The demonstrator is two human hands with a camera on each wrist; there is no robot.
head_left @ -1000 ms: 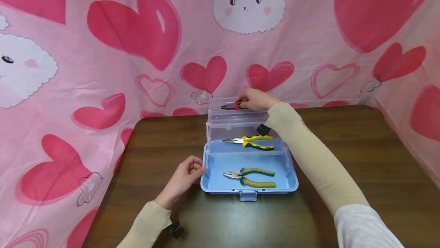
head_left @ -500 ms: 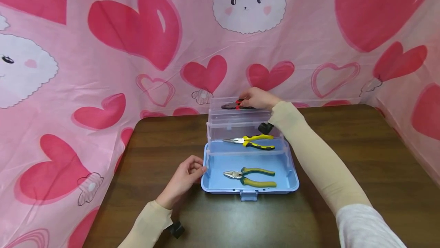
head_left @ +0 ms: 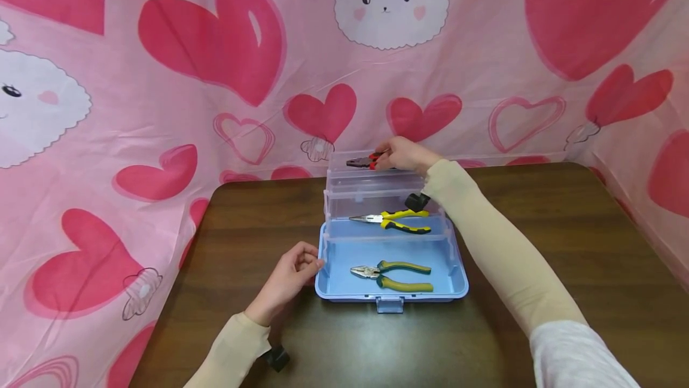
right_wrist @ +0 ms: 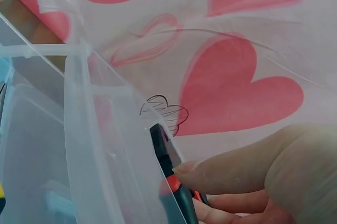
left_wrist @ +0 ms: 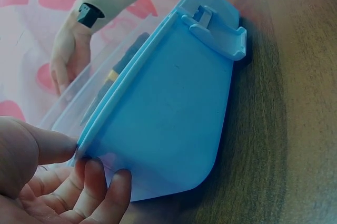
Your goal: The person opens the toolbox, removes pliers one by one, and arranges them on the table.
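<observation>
A light blue toolbox [head_left: 337, 298] stands unfolded, its clear trays [head_left: 344, 182] stepped up toward the back. My left hand [head_left: 287, 277] pinches its left rim, thumb above and fingers under the edge, as the left wrist view shows. My right hand [head_left: 404, 155] holds red-and-black pliers [head_left: 357, 162] by the handles at the topmost tray; their dark jaws point left. Yellow-and-black long-nose pliers [head_left: 404, 216] lie in the lower clear tray. Green-handled combination pliers [head_left: 405, 287] lie on the box's blue floor. In the right wrist view, my fingers partly hide the red-and-black handles.
A brown wooden table [head_left: 258, 214] carries the box. Behind it hangs a pink cloth [head_left: 301, 65] with hearts. The box's front latch [head_left: 389, 305] hangs down at the near edge. Black wrist cameras sit below both wrists.
Both hands stay almost in place. The red-and-black pliers have shifted very slightly at the top tray, and less of their lower handle shows.
</observation>
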